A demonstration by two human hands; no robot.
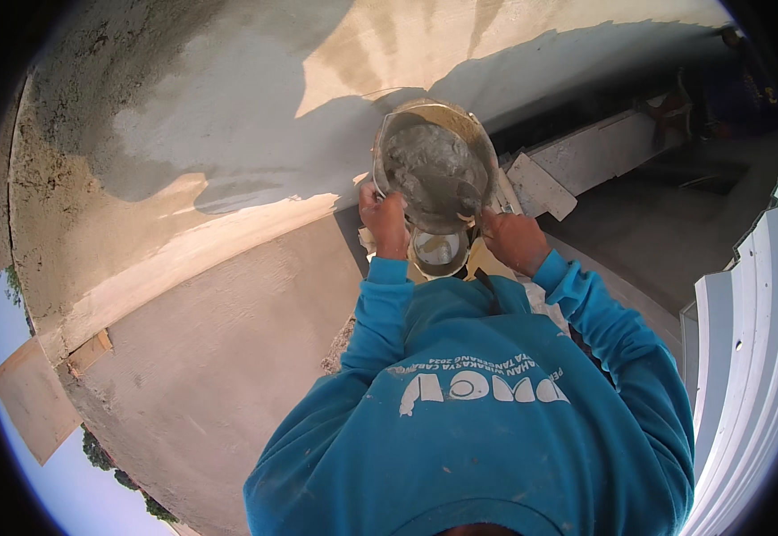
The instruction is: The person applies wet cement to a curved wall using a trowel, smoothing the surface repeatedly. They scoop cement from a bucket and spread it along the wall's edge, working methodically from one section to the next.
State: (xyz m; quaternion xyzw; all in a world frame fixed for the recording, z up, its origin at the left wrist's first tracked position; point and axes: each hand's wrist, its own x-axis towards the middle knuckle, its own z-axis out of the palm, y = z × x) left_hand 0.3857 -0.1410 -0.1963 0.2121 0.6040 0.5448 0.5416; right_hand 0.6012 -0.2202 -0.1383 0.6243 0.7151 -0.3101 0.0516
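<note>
A bucket [487,147] of wet grey mortar [429,165] is tilted with its mouth toward me, in front of my chest. A thin wire handle runs along its left side. My left hand [384,221] is closed on the bucket's near left edge, by the handle. My right hand [514,241] is closed at the near right edge. A dark, rounded shape [470,198] lies against the mortar beside its fingers; whether that hand grips this or the rim is hidden. Just below, a smaller pail [438,252] with a pale inside stands between my hands.
A partly wet, plastered wall [228,116] curves across the far side and left. Flat grey surface [228,330] spreads at left. Boards [594,152] lie at right, near a dim person [737,89]. Corrugated white sheeting [751,357] edges the right. A loose board [36,400] juts out far left.
</note>
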